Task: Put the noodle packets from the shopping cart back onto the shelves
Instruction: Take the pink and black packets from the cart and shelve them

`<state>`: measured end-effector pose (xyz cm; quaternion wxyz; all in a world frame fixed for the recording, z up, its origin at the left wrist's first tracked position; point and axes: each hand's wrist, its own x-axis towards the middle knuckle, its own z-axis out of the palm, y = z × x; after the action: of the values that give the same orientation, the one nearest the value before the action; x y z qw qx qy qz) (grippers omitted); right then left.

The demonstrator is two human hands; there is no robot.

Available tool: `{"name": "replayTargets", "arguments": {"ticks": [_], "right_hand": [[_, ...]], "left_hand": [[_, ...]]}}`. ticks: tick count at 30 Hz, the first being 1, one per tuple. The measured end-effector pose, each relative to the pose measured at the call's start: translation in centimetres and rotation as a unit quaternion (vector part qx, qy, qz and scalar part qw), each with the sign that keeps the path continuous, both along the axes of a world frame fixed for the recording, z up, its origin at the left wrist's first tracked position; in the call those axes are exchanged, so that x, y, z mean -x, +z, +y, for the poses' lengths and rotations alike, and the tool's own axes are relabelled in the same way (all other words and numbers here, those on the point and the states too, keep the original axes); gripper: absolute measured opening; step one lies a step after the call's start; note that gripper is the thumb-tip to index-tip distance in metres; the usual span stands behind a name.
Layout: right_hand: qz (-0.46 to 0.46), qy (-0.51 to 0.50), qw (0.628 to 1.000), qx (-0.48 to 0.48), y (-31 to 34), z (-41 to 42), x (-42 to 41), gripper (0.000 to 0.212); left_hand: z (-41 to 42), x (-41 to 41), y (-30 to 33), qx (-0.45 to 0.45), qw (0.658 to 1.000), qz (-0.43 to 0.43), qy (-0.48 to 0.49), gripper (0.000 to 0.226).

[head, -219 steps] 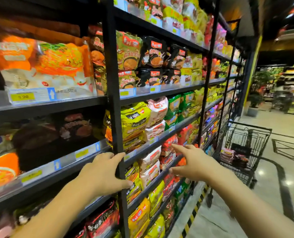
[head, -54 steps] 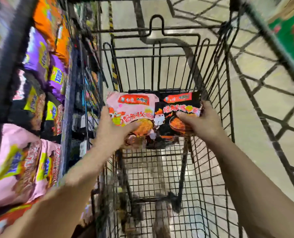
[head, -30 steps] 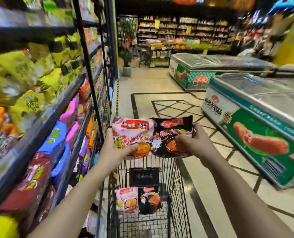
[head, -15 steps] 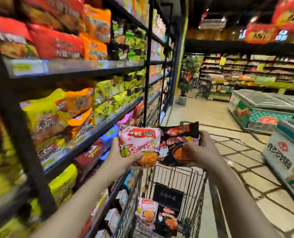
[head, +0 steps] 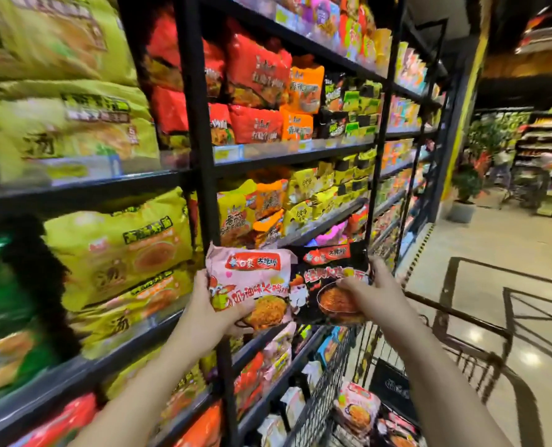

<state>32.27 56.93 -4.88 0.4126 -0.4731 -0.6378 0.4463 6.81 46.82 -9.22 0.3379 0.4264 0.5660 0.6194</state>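
My left hand (head: 207, 312) grips a pink noodle packet (head: 252, 279) by its lower left side. Right beside it, my right hand (head: 369, 296) grips a black noodle packet (head: 327, 275). Both packets are held up side by side in front of the black shelf upright (head: 200, 130), at the level of the yellow packs. Below, the wire shopping cart (head: 474, 350) holds another pink packet (head: 357, 411) and a black packet (head: 400, 430) on its floor.
Black metal shelves (head: 287, 156) full of yellow, red, orange and pink noodle packs run along the left. The tiled aisle (head: 510, 246) opens to the right of the cart. A potted plant (head: 465, 188) and more shelving stand at the far end.
My view has swung left toward the shelves. Both hands have carried the pink and black packets up and over from above the cart to in front of the shelving.
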Motion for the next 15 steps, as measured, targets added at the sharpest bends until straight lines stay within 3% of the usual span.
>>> {"name": "replayTargets", "arguments": {"ticks": [5,11,15], "right_hand": [[0.003,0.056,0.998,-0.011,1.1,-4.9,4.3,0.038],[0.019,0.113,0.993,-0.014,1.3,-12.8,9.8,0.025],[0.021,0.167,0.985,-0.025,0.9,-20.4,13.8,0.047]], "left_hand": [[-7.6,2.7,0.7,-0.006,0.998,-0.006,0.060,0.069],[-19.2,6.0,1.6,-0.004,0.995,0.011,0.100,0.067],[-29.0,7.9,2.0,-0.004,0.986,0.055,0.160,0.061]]}}
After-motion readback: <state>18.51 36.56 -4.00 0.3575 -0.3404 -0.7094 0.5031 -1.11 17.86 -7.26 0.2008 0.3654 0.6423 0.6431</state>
